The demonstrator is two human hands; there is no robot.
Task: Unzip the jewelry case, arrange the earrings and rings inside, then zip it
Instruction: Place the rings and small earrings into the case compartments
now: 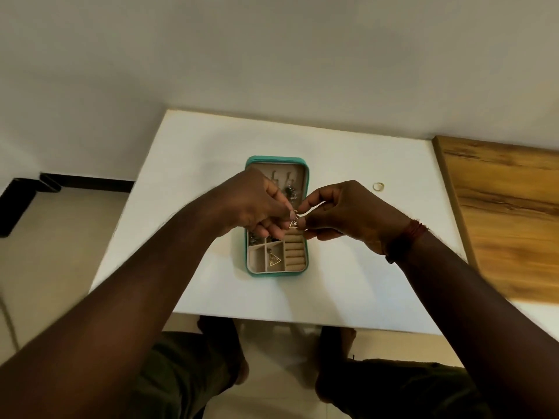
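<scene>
A teal jewelry case (306, 189) lies open on the white table (187, 182), its beige lining showing. Dark bead earrings (291, 192) hang in the lid half. A gold triangle earring (273, 259) lies in a small compartment near the front, beside the ring rolls (294, 251). Above the case's middle, my left hand (254, 204) and my right hand (341, 213) both pinch a second gold triangle earring (294, 222) between their fingertips. A gold ring (378, 186) lies on the table to the right of the case.
A wooden panel (502, 213) adjoins the table on the right. A white wall stands behind. Dark bars (27, 195) lie on the floor at left. My knees and feet show under the near table edge.
</scene>
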